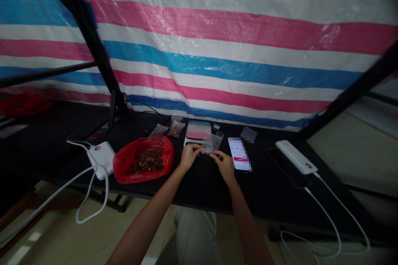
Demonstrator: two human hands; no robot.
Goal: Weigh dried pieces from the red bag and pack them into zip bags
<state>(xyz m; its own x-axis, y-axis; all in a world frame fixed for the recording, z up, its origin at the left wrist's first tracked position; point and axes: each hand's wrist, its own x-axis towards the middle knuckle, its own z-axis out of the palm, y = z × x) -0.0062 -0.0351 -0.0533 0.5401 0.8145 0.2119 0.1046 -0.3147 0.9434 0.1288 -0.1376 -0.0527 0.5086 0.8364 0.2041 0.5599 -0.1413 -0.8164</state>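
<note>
Both my hands hold a small clear plastic bag (pixel 212 142) over the black table (pixel 267 190). My left hand (pixel 189 155) pinches its left edge and my right hand (pixel 223 163) pinches its lower right edge. The bag looks empty. Just behind it lies a small flat scale (pixel 197 130). To the left, a red plastic bag (pixel 143 160) lies open with brown nut-like pieces inside. Two small filled clear bags (pixel 169 129) rest behind the red bag.
A phone (pixel 239 154) with a lit screen lies right of my hands. A white power bank (pixel 295 156) with cables sits further right. A white device (pixel 101 156) with a cord is at the left. A striped tarp (pixel 217 49) hangs behind.
</note>
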